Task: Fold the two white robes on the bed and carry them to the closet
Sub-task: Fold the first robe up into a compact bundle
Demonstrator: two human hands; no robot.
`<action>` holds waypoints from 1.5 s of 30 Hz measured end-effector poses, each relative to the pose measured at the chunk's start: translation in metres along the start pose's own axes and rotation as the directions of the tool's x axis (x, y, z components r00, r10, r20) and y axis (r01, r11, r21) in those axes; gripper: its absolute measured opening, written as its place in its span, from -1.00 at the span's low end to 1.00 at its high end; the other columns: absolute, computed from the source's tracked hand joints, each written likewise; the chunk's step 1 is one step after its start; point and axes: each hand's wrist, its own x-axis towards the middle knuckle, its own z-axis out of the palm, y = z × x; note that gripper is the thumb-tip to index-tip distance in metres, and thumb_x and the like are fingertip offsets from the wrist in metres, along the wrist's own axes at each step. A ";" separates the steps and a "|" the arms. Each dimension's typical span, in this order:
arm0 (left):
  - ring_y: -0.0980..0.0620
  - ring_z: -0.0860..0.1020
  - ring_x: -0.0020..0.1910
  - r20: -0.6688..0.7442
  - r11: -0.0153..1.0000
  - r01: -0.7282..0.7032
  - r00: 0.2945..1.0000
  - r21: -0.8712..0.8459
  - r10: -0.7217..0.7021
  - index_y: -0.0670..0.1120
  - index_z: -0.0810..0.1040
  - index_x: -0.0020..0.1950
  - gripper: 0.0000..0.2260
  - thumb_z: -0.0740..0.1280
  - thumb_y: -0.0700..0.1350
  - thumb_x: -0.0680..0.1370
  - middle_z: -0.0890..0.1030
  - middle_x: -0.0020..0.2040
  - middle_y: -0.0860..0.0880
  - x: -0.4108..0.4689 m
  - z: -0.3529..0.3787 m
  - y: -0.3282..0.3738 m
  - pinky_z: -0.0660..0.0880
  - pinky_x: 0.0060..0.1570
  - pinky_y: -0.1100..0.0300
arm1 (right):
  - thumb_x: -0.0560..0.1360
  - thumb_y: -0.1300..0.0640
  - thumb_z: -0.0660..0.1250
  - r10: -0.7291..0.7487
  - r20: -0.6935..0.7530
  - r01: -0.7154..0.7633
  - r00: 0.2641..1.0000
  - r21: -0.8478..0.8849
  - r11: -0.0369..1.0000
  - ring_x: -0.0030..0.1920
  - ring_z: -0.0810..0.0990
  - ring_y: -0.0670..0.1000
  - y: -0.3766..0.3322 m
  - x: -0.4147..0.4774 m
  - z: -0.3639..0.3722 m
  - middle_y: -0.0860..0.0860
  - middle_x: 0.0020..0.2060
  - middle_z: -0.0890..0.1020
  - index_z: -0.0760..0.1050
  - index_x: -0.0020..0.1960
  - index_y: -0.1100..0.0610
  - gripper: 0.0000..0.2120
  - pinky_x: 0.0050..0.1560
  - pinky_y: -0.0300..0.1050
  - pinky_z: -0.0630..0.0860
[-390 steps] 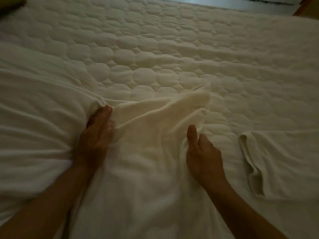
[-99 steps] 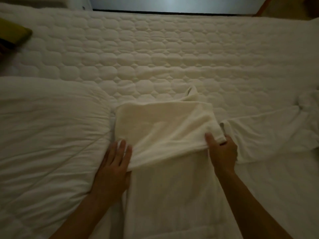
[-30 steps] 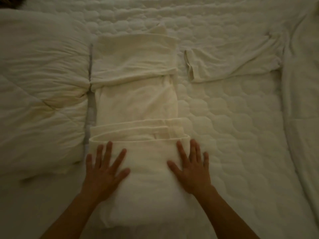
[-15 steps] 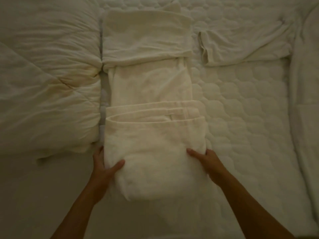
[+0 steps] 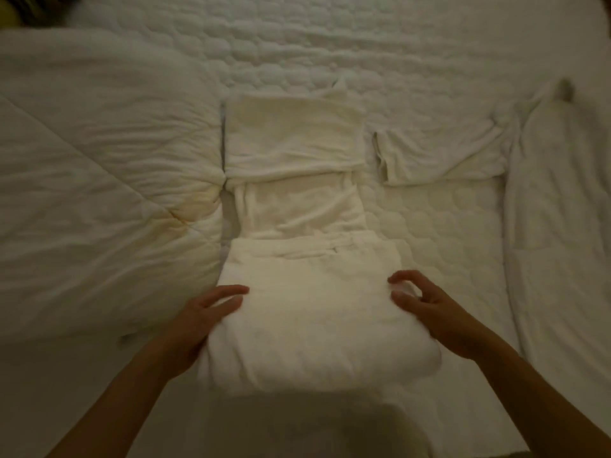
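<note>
One white robe [image 5: 297, 206] lies in a long strip down the middle of the bed, its far end folded over and its near end doubled into a thick bundle. My left hand [image 5: 201, 320] holds the bundle's left edge, fingers on top. My right hand [image 5: 433, 312] grips the right edge with curled fingers. The second white robe [image 5: 555, 206] lies spread flat along the right side, one sleeve [image 5: 439, 157] reaching left towards the first robe.
A thick white duvet [image 5: 99, 180] is bunched against the robe's left side. The quilted mattress [image 5: 429, 233] shows between the two robes and beyond them. The bed's near edge runs just below my forearms.
Over the last second my hands went from lying flat on the near fold to gripping its two sides. The bundle has been lifted and pushed further over the strip.
</note>
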 end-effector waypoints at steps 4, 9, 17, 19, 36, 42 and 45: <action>-0.03 0.64 0.16 -0.012 0.994 0.052 0.998 -0.100 -0.054 -0.03 0.71 0.12 -0.82 0.37 -0.13 0.57 0.71 0.13 0.01 -0.001 -0.005 0.049 0.56 0.03 0.07 | 0.62 0.08 0.28 0.007 -0.016 -0.008 1.000 -0.026 1.000 -0.04 0.68 0.10 -0.057 0.006 -0.018 0.08 0.07 0.68 0.67 0.08 0.05 -0.81 -0.14 -0.01 0.65; -0.02 0.66 0.11 -0.010 0.950 0.089 0.995 -0.300 -0.096 -0.10 0.65 0.20 -0.78 0.28 -0.13 0.62 0.68 0.19 -0.07 0.007 0.004 0.108 0.53 -0.01 0.08 | 0.56 0.16 0.25 0.011 0.018 -0.015 1.000 0.190 0.982 -0.01 0.70 0.17 -0.117 0.031 -0.044 0.17 0.10 0.68 0.66 0.10 0.15 -0.76 -0.17 0.14 0.66; -0.04 0.72 -0.06 -0.204 0.857 0.008 0.970 -0.516 -0.132 -0.17 0.57 0.20 -0.82 0.27 -0.24 0.62 0.73 0.01 -0.12 0.147 -0.017 0.218 0.68 -0.09 0.01 | 0.31 0.19 0.53 0.041 0.070 -0.072 0.997 0.538 0.840 -0.35 0.59 0.07 -0.229 0.164 -0.081 0.14 -0.32 0.65 0.67 0.05 0.16 -0.69 -0.53 -0.27 0.53; -0.09 0.73 -0.20 -0.251 0.860 -0.079 0.966 -0.503 -0.058 -0.24 0.55 0.17 -0.83 0.26 -0.21 0.63 0.71 -0.10 -0.20 0.170 0.001 0.279 0.68 -0.14 0.04 | 0.58 0.13 0.30 0.066 -0.033 -0.035 0.997 0.577 0.816 -0.30 0.68 0.09 -0.269 0.209 -0.084 0.19 -0.17 0.66 0.55 0.15 0.25 -0.77 -0.52 -0.27 0.54; -0.10 -0.10 0.63 -0.096 0.194 -0.041 0.757 0.980 0.647 0.36 -0.20 0.57 -0.41 -0.14 0.40 0.56 -0.22 0.65 -0.01 0.372 0.009 0.188 -0.04 0.53 -0.22 | 0.57 -0.42 -0.04 -0.675 0.009 0.233 0.738 -0.942 0.242 0.60 -0.30 0.05 -0.204 0.432 0.039 0.04 0.63 -0.22 -0.14 0.60 -0.29 -0.33 0.55 0.26 -0.23; -0.27 0.40 0.39 -0.306 0.369 0.030 0.624 0.929 0.719 0.07 0.16 0.61 -0.38 0.09 0.26 0.59 0.27 0.56 -0.19 0.359 0.020 0.195 0.33 0.37 -0.19 | 0.58 -0.34 0.07 -0.698 -0.331 0.297 0.635 -0.729 0.617 0.60 0.02 0.08 -0.203 0.436 0.013 0.11 0.61 0.05 -0.04 0.62 -0.13 -0.30 0.55 0.05 -0.10; -0.20 0.55 0.13 -0.576 0.685 -0.038 0.508 0.728 0.640 -0.12 0.46 0.33 -0.44 0.28 0.27 0.53 0.62 0.12 -0.13 0.354 0.024 0.238 0.42 0.12 -0.03 | 0.59 -0.21 0.22 -0.446 -0.652 0.284 0.614 -0.345 0.895 0.37 0.39 0.15 -0.227 0.441 -0.012 0.15 0.37 0.46 0.34 0.49 0.12 -0.41 0.38 0.00 0.27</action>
